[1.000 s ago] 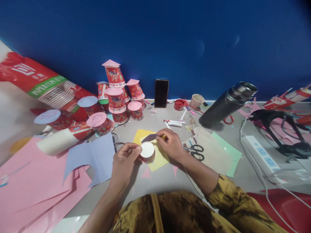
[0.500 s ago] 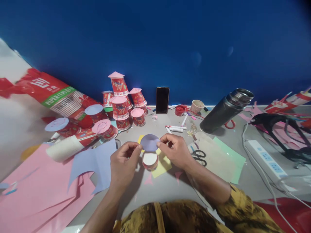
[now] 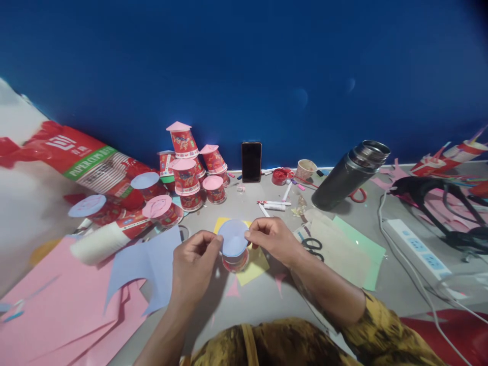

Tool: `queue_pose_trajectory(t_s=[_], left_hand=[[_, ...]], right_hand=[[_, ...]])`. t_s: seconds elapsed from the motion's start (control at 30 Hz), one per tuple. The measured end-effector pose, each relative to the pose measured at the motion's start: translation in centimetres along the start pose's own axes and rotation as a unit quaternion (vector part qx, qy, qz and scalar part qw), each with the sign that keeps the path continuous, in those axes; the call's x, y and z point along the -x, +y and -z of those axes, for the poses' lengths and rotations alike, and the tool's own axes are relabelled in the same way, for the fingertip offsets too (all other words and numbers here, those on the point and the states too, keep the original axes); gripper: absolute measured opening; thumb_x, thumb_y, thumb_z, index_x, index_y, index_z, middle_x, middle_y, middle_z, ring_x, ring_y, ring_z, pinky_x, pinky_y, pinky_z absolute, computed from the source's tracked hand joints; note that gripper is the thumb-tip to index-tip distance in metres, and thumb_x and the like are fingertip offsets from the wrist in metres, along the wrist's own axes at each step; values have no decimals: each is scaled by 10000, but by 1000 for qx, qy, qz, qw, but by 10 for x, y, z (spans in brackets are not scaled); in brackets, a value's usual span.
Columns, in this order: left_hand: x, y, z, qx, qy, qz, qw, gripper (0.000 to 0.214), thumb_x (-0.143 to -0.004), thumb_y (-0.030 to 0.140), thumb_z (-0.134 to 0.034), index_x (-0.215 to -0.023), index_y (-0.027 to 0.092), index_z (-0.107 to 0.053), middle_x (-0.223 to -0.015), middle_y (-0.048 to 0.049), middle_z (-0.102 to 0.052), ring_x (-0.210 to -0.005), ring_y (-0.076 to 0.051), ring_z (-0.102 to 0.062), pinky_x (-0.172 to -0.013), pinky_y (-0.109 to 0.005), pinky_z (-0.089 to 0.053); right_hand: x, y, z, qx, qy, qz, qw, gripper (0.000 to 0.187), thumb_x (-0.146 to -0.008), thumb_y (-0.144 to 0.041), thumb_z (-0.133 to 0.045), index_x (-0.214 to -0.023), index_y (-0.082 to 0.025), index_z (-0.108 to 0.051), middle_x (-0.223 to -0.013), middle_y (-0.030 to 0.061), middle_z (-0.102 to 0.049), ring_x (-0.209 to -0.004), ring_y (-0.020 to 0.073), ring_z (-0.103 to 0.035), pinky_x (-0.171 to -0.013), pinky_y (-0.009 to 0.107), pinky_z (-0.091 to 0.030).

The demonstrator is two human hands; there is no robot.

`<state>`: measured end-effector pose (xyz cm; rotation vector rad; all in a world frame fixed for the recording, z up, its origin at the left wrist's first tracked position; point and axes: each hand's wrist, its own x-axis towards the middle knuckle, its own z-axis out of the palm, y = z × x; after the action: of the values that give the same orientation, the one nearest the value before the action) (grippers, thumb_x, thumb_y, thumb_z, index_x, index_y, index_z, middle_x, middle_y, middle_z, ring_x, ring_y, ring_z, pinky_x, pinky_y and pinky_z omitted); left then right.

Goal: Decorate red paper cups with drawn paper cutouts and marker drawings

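A round pale blue paper disc (image 3: 233,238) is pinched at its left edge by my left hand (image 3: 198,256) and at its right edge by my right hand (image 3: 271,239). Directly below it, an upside-down red paper cup (image 3: 235,264) stands on a yellow paper sheet (image 3: 254,267). The disc covers the cup's top; whether the two touch I cannot tell. Black-handled scissors (image 3: 313,246) lie right of my right hand. Blue paper with a cut-out curve (image 3: 160,269) is left of my left hand.
Stacked red cups with pink tops (image 3: 185,178) stand behind left, near a bag of paper cups (image 3: 89,157). A phone (image 3: 251,161) leans on the blue wall. A dark flask (image 3: 348,178) and a power strip (image 3: 419,249) are on the right. Markers (image 3: 274,205) lie mid-table.
The blue disc has tilted and come down over the cup, hiding the white top that showed before. Both hands keep their pinch on its edges.
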<state>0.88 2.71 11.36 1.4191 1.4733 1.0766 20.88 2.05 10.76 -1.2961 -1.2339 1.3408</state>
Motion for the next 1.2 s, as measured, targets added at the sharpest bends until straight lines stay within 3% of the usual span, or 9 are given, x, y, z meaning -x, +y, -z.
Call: queue_pose_trajectory(t_s=[0.2,0.33,0.37,0.47,0.6,0.73,0.87,1.07,1.2], left_hand=[[5,3,2,-52,2,-58,997,322,-829,448,-654,-601,220,-646,-515,35,-532,-508,-131,-457,-508,-254,-379],[4,-8,12,-35,7,-29,999,311,-828,475,-709,-654,225,-648,-536,39,-525,-512,-130,-443,-491,-247,-370],[2,-12,15,-16,6,-9,1000,310,-823,487,-727,-678,225,-649,-541,41,-527,-512,-128,-444,-481,-241,-363],[-2,-25,23,42,14,47,998,327,-776,491,-788,-685,219,-632,-519,45,-517,-497,-115,-435,-453,-221,-335],[-5,-30,27,160,26,124,979,307,-683,420,-871,-714,211,-648,-576,37,-591,-518,-115,-508,-464,-210,-402],[-4,-17,26,265,29,189,945,305,-614,337,-892,-720,211,-635,-706,-10,-718,-674,-216,-701,-566,-294,-581],[-3,1,25,311,35,248,917,281,-602,294,-847,-808,204,-679,-897,-60,-792,-859,-302,-775,-562,-324,-631],[-6,3,20,347,25,244,905,418,-578,220,-853,-944,204,-654,-967,-76,-795,-826,-285,-778,-558,-305,-612],[-8,-2,13,275,14,156,949,490,-674,354,-866,-1107,207,-691,-839,-41,-775,-742,-232,-733,-575,-282,-560]], right_hand=[[8,-2,-1,27,-21,17,999,232,-799,-388,-737,-676,-199,-681,-637,-14,-674,-603,125,-566,-593,242,-437],[8,-2,24,161,-26,26,986,192,-881,-361,-704,-784,-198,-730,-758,10,-762,-682,150,-647,-619,240,-463],[4,-1,36,237,18,27,971,186,-920,-324,-658,-802,-201,-734,-783,16,-777,-716,158,-671,-639,241,-464],[-11,5,74,494,135,-14,859,187,-962,-248,-603,-841,-201,-738,-861,53,-794,-806,198,-695,-677,272,-421],[-33,15,104,554,151,-30,818,143,-962,-260,-623,-956,-206,-755,-999,90,-794,-892,237,-689,-682,291,-393],[-46,24,104,586,119,-12,801,158,-951,-300,-687,-1073,-222,-750,-1139,101,-763,-1022,251,-672,-756,291,-435],[-54,33,98,607,92,-2,789,133,-920,-286,-740,-1026,-207,-753,-1136,130,-744,-1073,277,-655,-800,307,-450],[-43,23,98,606,80,19,791,103,-930,-294,-723,-959,-195,-719,-1029,109,-766,-1021,280,-667,-765,310,-415],[-12,-7,76,480,75,62,872,143,-971,-377,-642,-1001,-245,-685,-808,4,-754,-676,192,-642,-643,290,-362]])
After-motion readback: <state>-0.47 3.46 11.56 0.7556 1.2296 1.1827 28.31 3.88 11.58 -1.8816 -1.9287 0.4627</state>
